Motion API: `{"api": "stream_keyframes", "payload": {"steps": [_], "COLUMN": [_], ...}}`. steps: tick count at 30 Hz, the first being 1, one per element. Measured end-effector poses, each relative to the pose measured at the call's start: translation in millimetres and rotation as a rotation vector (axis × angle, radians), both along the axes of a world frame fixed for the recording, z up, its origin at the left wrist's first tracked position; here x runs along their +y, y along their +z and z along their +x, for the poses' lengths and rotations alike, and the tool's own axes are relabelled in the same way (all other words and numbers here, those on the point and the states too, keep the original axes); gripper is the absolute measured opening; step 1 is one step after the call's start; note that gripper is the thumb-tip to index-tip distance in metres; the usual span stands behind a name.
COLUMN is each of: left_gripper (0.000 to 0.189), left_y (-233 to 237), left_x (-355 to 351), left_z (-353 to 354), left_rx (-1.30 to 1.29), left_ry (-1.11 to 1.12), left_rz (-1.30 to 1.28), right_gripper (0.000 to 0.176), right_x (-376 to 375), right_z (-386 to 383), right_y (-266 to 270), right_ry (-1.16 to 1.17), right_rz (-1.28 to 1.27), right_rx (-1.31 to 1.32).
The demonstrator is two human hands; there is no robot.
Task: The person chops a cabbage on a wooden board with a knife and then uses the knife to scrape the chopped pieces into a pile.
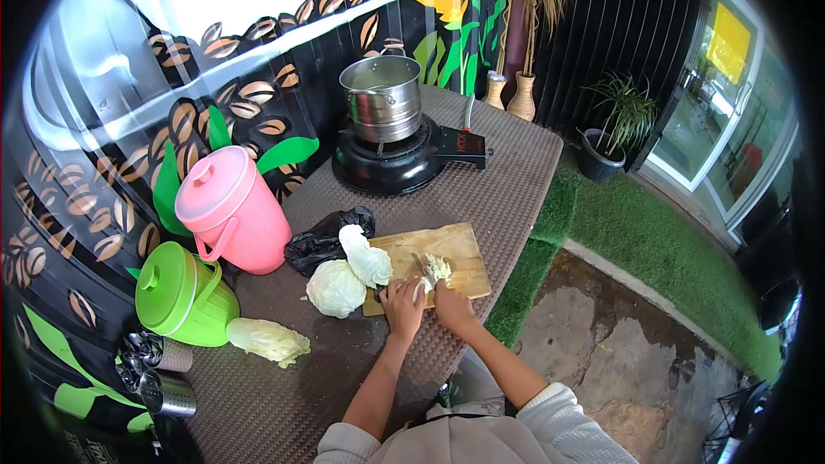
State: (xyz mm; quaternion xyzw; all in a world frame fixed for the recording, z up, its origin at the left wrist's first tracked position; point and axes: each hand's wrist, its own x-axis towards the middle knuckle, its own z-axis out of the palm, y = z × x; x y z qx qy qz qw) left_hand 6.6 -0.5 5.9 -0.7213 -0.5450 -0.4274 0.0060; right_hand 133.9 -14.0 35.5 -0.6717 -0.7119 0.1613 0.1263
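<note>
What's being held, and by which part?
A knife, apparently by its handle, which the right hand hides. The left hand is near shredded cabbage; whether it grips anything can't be told.

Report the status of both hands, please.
Right hand grips thin metal knife. Left hand beside it, over light-brown wooden board. Pale shredded cabbage on board; round whitish cabbage head crowds its left edge.
</note>
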Motion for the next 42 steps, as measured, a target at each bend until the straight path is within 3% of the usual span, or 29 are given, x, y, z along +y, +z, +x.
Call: {"api": "stream_keyframes", "payload": {"steps": [9,13,20,26,31,37,42], "left_gripper": [0.02,0.019,0.019,0.018,0.018,0.018,0.018], "left_y": [-1,-1,-2,3,2,3,2], "left_x": [2,1,3,1,3,1,3], "left_z": [-1,-1,-2,-1,-1,-3,-3], "left_rx": [0.031,0.037,-0.001,-0.001,-0.013,-0.017,-0.037], "left_ry": [-0.03,-0.01,-0.029,-0.015,-0.019,-0.022,-0.028], "left_rz": [0.002,-0.003,-0.009,-0.009,-0.018,-0.025,-0.03], "right_gripper": [0.015,0.018,0.018,0.015,0.022,0.02,0.02], "right_x": [-11,4,-15,3,-10,2,-15], "right_z": [-15,2,-14,4,-15,6,-11], "right_y": [-14,4,-5,6,-15,3,-12], "right_ry": [-0.114,0.02,-0.132,0.089,-0.104,0.05,-0.086], "right_rz": [0.046,0.013,-0.069,0.03,-0.005,-0.041,-0.026], "right_rx": [-0.092,0.028,0.015,0.01,-0.001,0.018,-0.016]}}
